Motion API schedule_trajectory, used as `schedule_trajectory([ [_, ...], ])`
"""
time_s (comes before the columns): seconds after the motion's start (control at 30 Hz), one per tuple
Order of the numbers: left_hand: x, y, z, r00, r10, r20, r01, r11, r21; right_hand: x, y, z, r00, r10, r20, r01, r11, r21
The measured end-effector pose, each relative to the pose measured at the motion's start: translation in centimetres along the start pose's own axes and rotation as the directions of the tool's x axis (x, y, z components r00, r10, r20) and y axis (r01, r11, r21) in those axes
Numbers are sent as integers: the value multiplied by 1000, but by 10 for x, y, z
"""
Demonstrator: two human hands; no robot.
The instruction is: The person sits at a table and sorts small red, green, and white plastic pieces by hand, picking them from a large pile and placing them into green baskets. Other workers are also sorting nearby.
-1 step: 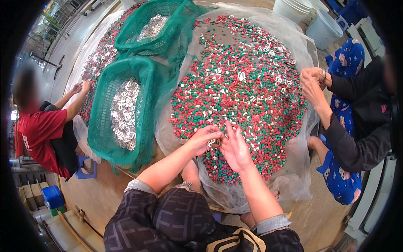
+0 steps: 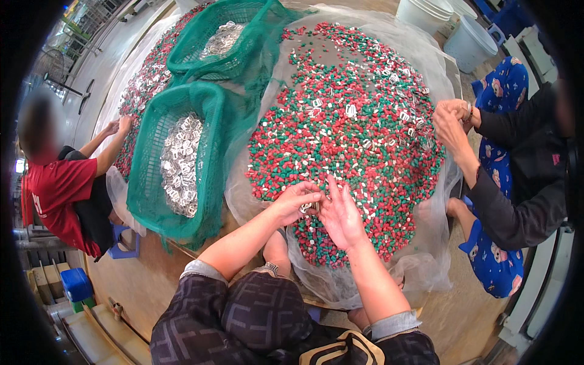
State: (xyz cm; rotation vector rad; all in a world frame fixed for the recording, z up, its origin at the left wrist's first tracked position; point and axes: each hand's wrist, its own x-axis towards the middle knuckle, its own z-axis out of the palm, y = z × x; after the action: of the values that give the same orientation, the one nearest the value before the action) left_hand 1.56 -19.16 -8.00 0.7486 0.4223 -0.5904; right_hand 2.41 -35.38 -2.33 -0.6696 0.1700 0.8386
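Observation:
My left hand [image 2: 292,201] has thumb and fingers pinched on small silver metal buckles [image 2: 306,207], just above the near side of a spread of pebbles. My right hand [image 2: 344,219] is beside it, palm turned up, index finger and thumb stretched out; its curled lower fingers come close to the buckles, and whether they touch is hard to see. Red, green and white pebbles [image 2: 347,146] lie loosely on a pale mesh sheet [image 2: 420,274]. Several silver buckles [image 2: 351,111] are mixed among them.
Left of the spread, a green basket [image 2: 135,188] lined with green netting holds many buckles; a second basket [image 2: 176,52] stands behind it. One person in a red shirt [image 2: 64,188] sits at left, another in dark sleeves [image 2: 517,207] at right. White buckets [image 2: 471,42] stand at back right.

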Motion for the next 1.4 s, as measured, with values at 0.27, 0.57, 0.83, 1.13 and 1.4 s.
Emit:
schedule_trajectory([
  [0.27, -11, 6, 9, 987, 162, 3, -143, 860, 490, 1, 8, 15, 994, -89, -60, 91, 995, 28],
  [0.57, -53, 102, -38, 804, 529, -272, -331, 777, 535, 1, -27, -33, 889, -295, -349, 105, 874, -474],
  [0.83, -79, 150, -67, 198, 952, 234, 229, -277, 933, -13, -49, -97, 866, -444, -231, -204, 107, -973],
  [1.13, 11, -16, 26, 837, 299, 458, -344, -364, 866, -13, -18, -63, 933, -324, -156, -254, -287, -924],
  [1.4, 27, -1, 9, 983, 113, 146, -180, 410, 894, -14, -18, -85, 906, -335, -260, -282, -18, -959],
])
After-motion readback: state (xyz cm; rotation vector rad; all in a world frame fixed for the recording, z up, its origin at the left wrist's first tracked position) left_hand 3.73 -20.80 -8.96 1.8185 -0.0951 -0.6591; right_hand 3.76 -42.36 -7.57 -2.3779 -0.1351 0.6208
